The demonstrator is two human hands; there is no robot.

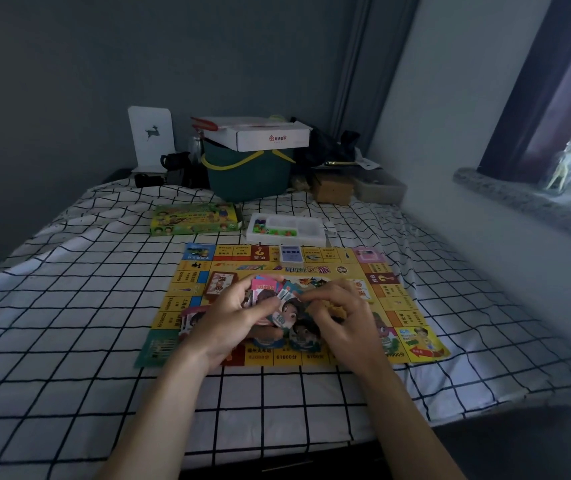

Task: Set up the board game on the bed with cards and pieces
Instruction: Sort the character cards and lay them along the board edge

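Note:
A yellow game board [412, 317] lies flat on the checked bedsheet. My left hand [239, 313] grips a bundle of cards and paper money [282, 318] over the board's middle. My right hand [343, 317] is beside it, fingers curled on the same bundle and on something orange that I cannot make out. A red card deck [220, 284] sits on the board left of my hands. A blue card deck [291, 255] rests on the board's far edge. More cards [192, 318] lie under my left wrist.
Beyond the board are the green game box [194, 220] and a white tray of small pieces [286, 228]. A green basket [247, 174] with a white box on top, a brown box [332, 188] and clutter line the headboard. A windowsill [526, 199] juts out at right.

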